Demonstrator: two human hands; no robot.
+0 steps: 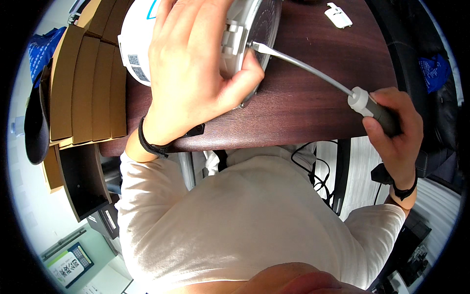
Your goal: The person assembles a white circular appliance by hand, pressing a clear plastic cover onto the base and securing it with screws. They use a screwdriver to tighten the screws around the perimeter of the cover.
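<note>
My left hand (188, 73) is spread over a white rounded appliance (139, 54) lying on its side on the table, and its thumb rests by the rim. A grey metal disc (267, 24) forms the appliance's right face. In my right hand (399, 130) is a screwdriver (313, 71) with a dark handle and light collar, its fingers wrapped round the handle. The shaft runs up to the left, and its tip meets the appliance's edge just above my left thumb. Whether the tip sits in a slot or on a screw I cannot tell.
A small white plastic part (338, 15) lies on the dark wooden table (318, 108) at the far right. Brown cardboard boxes (88, 88) stand along the table's left side. Black cables (320, 171) hang below the front edge. At the right is a black chair (440, 132).
</note>
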